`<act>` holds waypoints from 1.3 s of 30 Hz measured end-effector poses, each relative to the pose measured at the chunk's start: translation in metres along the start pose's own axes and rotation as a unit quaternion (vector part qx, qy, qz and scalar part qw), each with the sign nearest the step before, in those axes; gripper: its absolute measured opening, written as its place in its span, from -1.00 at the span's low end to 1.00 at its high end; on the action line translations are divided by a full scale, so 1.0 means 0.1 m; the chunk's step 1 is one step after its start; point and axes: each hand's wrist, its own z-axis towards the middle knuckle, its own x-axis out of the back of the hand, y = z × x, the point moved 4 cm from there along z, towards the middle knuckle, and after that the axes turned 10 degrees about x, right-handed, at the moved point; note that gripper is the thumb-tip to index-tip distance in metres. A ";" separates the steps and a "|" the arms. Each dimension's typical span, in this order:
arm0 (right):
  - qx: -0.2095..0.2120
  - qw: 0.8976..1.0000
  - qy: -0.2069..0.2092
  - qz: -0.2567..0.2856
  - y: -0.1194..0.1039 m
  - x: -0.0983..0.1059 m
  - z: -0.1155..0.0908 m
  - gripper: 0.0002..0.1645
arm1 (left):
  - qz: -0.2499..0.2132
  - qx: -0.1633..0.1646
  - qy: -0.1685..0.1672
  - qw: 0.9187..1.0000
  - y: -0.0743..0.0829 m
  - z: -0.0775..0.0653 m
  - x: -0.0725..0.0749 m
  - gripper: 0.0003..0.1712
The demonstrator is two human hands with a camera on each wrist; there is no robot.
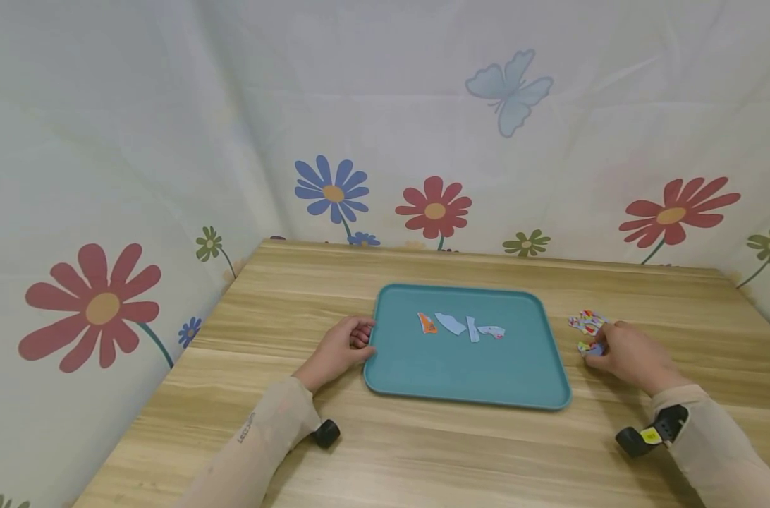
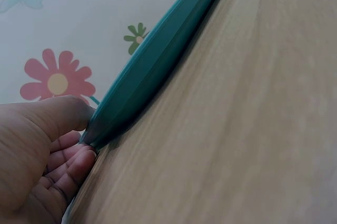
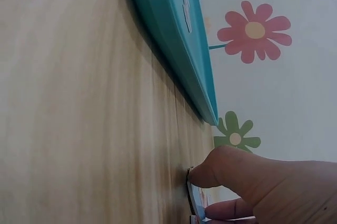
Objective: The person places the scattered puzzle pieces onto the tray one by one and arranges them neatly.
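Note:
A teal tray (image 1: 467,377) lies on the wooden table. My left hand (image 1: 337,351) holds its left rim, thumb at the edge and fingers curled beside it, as the left wrist view also shows. On the tray, several flat, irregular puzzle pieces form a loose row: an orange one (image 1: 427,323), a pale wide one (image 1: 450,323), a narrow pale one (image 1: 472,330) and a pale one with red marks (image 1: 491,331). Right of the tray, my right hand (image 1: 632,356) pinches a colourful puzzle piece (image 1: 589,348) close over the table; its fingers hide part of it.
A small cluster of multicoloured puzzle pieces (image 1: 586,322) lies just beyond my right fingers. Behind the wooden table (image 1: 448,451) hangs a white cloth (image 1: 385,106) printed with flowers and a butterfly. Dark camera mounts sit at both wrists.

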 end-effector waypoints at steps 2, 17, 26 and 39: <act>-0.002 1.000 -0.002 0.001 0.00 0.01 -0.01 -0.47 | -0.001 -0.001 0.001 1.000 0.00 0.00 0.00 -0.46; -0.003 1.000 0.012 0.004 0.02 0.12 -0.01 -0.36 | -0.007 0.002 0.001 1.000 0.01 -0.02 0.00 -0.46; 0.009 1.000 0.025 0.004 -0.08 0.24 -0.02 -0.33 | -0.007 0.000 0.000 1.000 -0.01 -0.01 0.00 -0.45; 0.055 0.997 0.045 -0.028 -0.29 0.37 0.06 -0.35 | 0.002 0.000 -0.003 1.000 0.03 -0.02 0.01 -0.46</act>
